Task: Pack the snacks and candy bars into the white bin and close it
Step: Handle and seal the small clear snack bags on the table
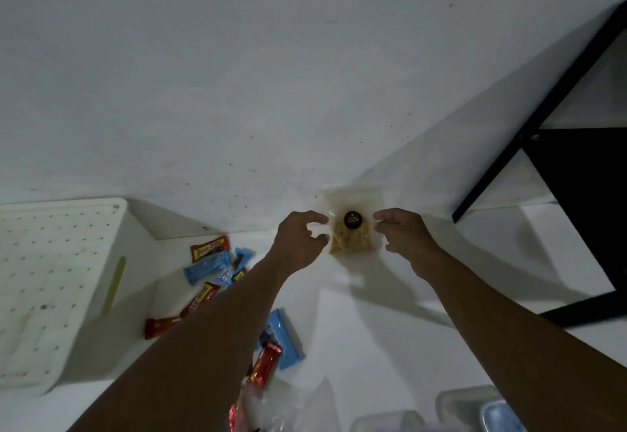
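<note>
Now the left hand (300, 236) and right hand (405, 231), each grip wide and empty, flank the snack bag (351, 240); next, pinch and carry it to the white bin (115, 228).

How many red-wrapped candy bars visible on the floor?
4, maybe more. One by the white bin at top of the pile, one beside the left forearm, one left of it, one lower near the blue pack. The arm may hide others.

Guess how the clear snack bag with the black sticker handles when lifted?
The clear snack bag is probably floppy: thin clear film, loose stick-shaped pieces. Likely light for its size. The contents look brittle, so squeezing may crush them; both hands flank it, which suits gentle support.
</note>
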`<state>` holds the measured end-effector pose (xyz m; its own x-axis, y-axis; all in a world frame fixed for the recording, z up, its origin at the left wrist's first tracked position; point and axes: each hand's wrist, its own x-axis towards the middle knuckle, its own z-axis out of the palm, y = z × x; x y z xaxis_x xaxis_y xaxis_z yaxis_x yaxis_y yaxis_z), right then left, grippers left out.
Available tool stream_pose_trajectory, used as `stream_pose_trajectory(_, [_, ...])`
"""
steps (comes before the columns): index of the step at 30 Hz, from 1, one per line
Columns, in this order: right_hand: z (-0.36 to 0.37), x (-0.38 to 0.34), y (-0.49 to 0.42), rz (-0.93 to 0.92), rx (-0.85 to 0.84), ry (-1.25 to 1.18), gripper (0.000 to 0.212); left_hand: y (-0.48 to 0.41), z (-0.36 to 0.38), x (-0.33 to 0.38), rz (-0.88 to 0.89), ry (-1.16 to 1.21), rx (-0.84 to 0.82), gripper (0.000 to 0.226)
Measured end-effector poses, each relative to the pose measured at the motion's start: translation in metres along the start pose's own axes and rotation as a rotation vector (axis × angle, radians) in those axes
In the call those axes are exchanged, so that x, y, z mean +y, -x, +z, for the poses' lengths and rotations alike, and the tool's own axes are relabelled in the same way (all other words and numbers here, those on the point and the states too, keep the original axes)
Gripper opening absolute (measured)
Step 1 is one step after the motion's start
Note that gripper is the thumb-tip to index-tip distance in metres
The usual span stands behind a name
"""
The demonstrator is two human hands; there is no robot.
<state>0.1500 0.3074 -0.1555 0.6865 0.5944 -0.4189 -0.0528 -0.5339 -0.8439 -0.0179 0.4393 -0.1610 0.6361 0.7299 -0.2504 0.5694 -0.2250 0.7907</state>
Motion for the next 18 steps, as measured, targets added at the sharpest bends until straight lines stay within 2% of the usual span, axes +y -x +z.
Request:
stream_pose_trajectory(7, [0.029,0.019,0.110,0.064,-0.140,-0.019,0.014,0.103,-0.019,-0.031,-0.081,-0.054,-0.185,0.024])
stream_pose_trajectory(11, [0.062,0.064,0.162,0.071,-0.173,0.165,0.010,0.160,-0.015,-0.067,-0.101,-0.140,-0.317,0.023])
stream_pose_trajectory(14, [0.087,0.098,0.195,0.090,-0.247,0.280,0.012,0.192,-0.012,-0.087,-0.078,-0.267,-0.360,0.034])
stream_pose_trajectory(18, [0.111,0.117,0.232,0.108,-0.325,0.267,0.010,0.220,-0.019,-0.104,-0.123,-0.306,-0.370,0.054])
